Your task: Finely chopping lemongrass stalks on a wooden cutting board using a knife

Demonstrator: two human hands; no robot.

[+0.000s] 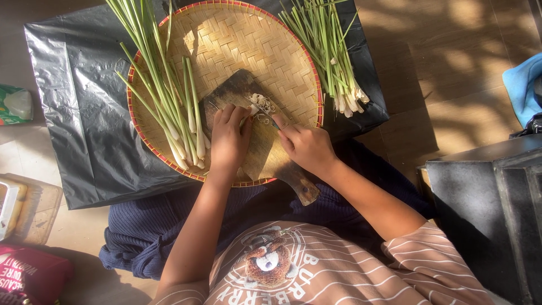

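A wooden cutting board with a handle lies on a round woven bamboo tray. My left hand presses a pale lemongrass stalk down on the board. My right hand grips a knife whose blade meets the stalk's end. A small pile of thin slices sits on the board just beyond the blade. A bunch of lemongrass stalks lies on the tray left of the board.
A second bunch of lemongrass lies right of the tray on a black plastic sheet. A dark box stands at the right, a blue cloth beyond it. Plastic container and red bag sit left.
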